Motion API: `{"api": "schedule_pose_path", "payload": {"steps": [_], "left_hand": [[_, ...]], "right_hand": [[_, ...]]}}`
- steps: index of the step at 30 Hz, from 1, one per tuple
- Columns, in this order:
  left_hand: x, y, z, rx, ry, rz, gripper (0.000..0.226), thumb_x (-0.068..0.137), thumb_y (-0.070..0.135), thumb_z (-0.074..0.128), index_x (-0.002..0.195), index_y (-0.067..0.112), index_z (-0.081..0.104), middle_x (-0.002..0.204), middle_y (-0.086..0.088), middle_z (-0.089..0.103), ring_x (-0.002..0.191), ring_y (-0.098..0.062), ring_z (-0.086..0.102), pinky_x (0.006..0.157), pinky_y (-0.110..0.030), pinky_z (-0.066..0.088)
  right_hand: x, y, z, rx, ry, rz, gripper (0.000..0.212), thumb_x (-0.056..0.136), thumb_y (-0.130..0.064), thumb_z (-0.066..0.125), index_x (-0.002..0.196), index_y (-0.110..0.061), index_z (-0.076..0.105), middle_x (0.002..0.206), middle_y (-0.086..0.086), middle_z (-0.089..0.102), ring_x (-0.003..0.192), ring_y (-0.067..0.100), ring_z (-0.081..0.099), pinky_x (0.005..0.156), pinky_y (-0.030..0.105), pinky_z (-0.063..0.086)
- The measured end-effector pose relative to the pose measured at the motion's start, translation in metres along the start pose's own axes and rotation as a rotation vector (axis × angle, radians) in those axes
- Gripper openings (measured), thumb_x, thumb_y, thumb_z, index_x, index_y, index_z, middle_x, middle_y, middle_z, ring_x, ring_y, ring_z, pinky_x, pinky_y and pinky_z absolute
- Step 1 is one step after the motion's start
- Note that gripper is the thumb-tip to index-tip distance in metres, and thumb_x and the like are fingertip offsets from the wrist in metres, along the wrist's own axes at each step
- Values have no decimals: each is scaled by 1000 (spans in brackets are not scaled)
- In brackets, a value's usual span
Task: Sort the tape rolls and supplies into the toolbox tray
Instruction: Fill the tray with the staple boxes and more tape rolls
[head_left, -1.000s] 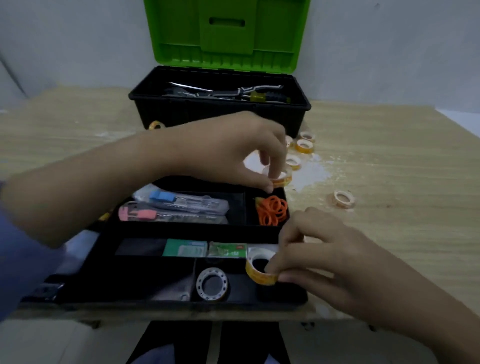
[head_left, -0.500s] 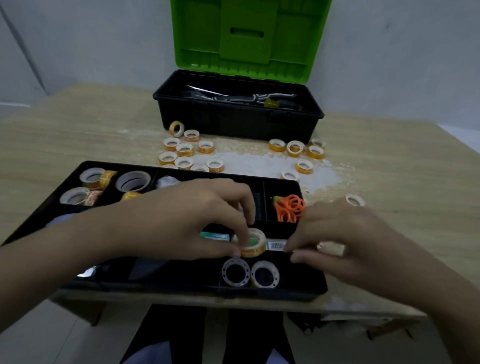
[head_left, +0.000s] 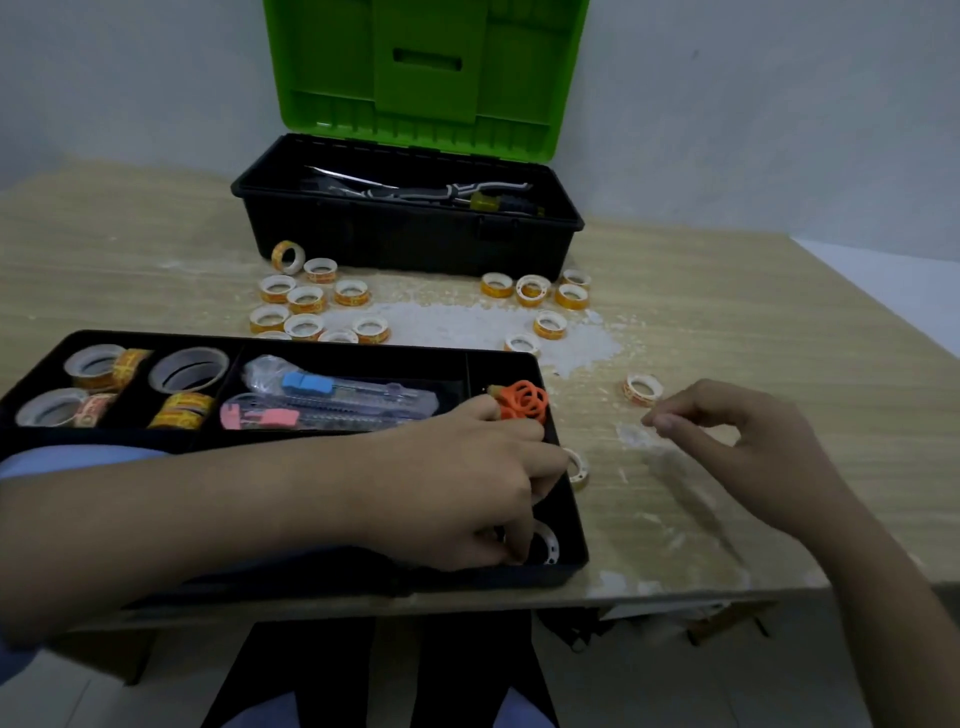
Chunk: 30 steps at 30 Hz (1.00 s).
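Observation:
The black toolbox tray (head_left: 363, 349) lies at the table's near left. My left hand (head_left: 467, 493) reaches across it to its right end, and its curled fingertips hold a small tape roll (head_left: 578, 470) right at the tray's right rim. A white roll (head_left: 546, 543) lies in the front right compartment by my thumb. My right hand (head_left: 727, 441) hovers over the table to the right, fingers loosely curled and holding nothing, just below a single small roll (head_left: 642, 388). Several small orange rolls (head_left: 306, 299) lie loose behind the tray.
The open black toolbox (head_left: 405, 244) with a green lid stands at the back and has tools inside. The tray also holds larger tape rolls (head_left: 188, 369), utility knives (head_left: 337, 387) and orange rubber bands (head_left: 522, 400). White crumbs (head_left: 467, 325) cover the middle of the table.
My left hand moved from the tray's front middle to its right rim with a small roll. My right hand drew away to the right, over the bare table.

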<state>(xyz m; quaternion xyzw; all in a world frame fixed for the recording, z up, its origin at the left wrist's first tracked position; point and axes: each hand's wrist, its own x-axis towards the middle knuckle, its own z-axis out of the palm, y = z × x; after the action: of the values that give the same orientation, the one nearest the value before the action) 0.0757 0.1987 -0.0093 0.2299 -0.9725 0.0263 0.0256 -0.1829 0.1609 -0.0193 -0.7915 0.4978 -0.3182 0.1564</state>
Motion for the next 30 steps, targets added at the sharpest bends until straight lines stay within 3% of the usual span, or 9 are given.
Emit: {"api": "schedule_pose_path", "payload": {"steps": [4,7,10,13,20,27,30], "left_hand": [[-2,-3,-7,-70,22,-17,18,84,37,57,94,37,73,87,15,33,87,-3,35,69,-28,18],[-4,-6,-14,-101,72,-64,21,89,44,52,98,38,70,87,17,34,85,3,30,74,-27,26],[-7,-12,-19,-97,114,-108,25,88,48,46,97,39,68,87,18,40,85,4,30,74,-25,26],[-11,-19,-21,-81,150,-130,24,89,47,46,98,39,67,88,17,45,85,4,35,76,-23,25],[-25,-33,-28,-123,214,-159,30,91,44,46,107,33,68,87,16,51,80,-1,42,68,-25,35],[-52,-29,-31,-228,273,-303,36,89,48,44,110,31,68,92,15,58,83,-3,53,68,-25,45],[-80,-21,-29,-266,393,-442,32,88,46,47,110,32,67,92,16,59,85,-2,57,69,-22,45]], "right_hand": [[27,25,11,-201,38,58,11,81,-10,69,89,-15,71,81,0,59,69,7,55,65,6,36],[43,38,22,-307,-32,123,11,80,-14,69,91,-13,69,90,2,48,73,14,48,68,23,36],[49,35,26,-294,-28,203,10,81,-19,69,84,-10,67,91,1,44,74,14,49,64,22,31],[40,12,26,-213,-52,165,11,82,-24,68,76,-16,64,85,-2,46,67,7,45,57,8,32],[1,-28,46,-127,-226,102,18,80,-38,65,78,-23,54,82,-10,39,68,1,43,58,15,32],[15,-26,45,-321,-170,207,25,76,-28,70,63,-17,52,71,-8,38,62,7,40,50,12,25],[24,-42,24,-309,-11,138,18,75,-27,74,64,-16,64,68,-7,45,58,5,43,52,10,32]]}}
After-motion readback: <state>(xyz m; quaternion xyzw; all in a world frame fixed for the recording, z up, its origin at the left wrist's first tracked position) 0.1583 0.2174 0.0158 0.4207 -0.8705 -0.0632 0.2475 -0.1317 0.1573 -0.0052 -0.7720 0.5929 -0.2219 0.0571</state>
